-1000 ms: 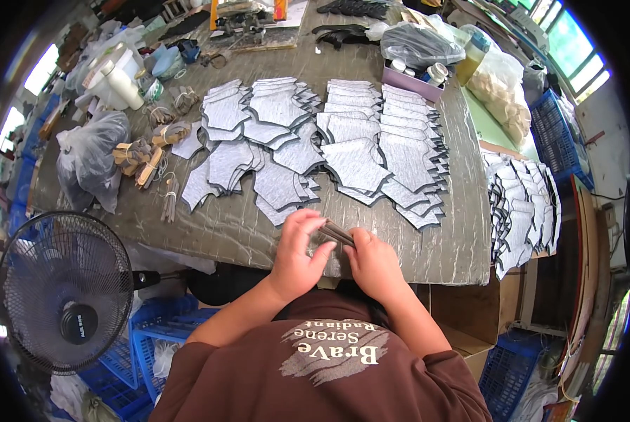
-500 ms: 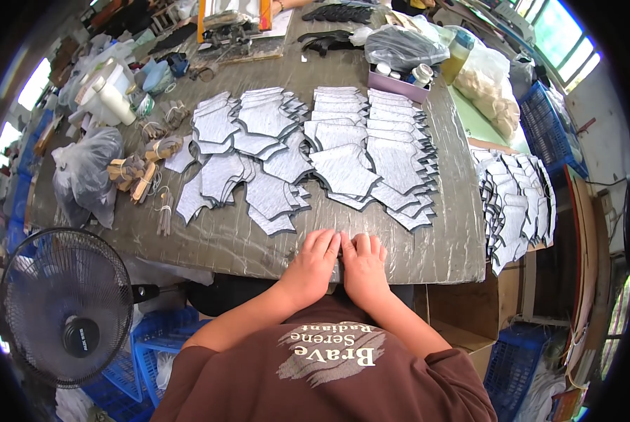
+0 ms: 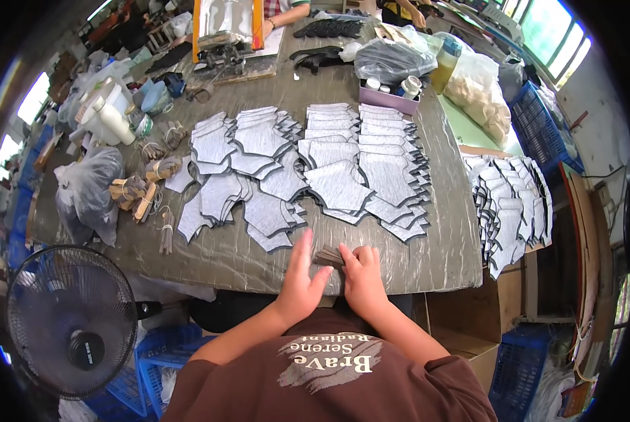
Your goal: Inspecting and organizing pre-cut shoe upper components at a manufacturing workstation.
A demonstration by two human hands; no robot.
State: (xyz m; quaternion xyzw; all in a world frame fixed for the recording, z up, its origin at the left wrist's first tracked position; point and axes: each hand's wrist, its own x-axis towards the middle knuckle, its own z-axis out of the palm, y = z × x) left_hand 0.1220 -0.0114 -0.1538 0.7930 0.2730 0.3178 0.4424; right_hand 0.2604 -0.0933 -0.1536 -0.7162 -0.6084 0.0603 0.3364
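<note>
Near the front edge of the table, my right hand (image 3: pixel 363 280) pinches the end of a small stack of thin brown strips (image 3: pixel 328 256). Its fingers are curled against the stack's right side. To the left of the strips, my left hand (image 3: pixel 302 280) is open, fingers straight and thumb apart, with a gap to the stack. Just beyond both hands lie overlapping rows of grey cut pieces (image 3: pixel 337 184) with dark edges and notched outlines. Tied bundles of similar brown strips (image 3: pixel 130 193) lie left of these rows.
A clear plastic bag (image 3: pixel 90 190) and a white bottle (image 3: pixel 113 121) stand at the left. A black fan (image 3: pixel 72 320) is below. Farther off are a purple box (image 3: pixel 392 98) of jars and an orange-framed device (image 3: pixel 228 32) beside a co-worker's hand. More grey pieces (image 3: pixel 515 200) lie right.
My left hand has opened and moved away from my right hand. The brown strips, previously hidden, now show between them. The view has shifted slightly, bringing more of the co-worker's arm into sight.
</note>
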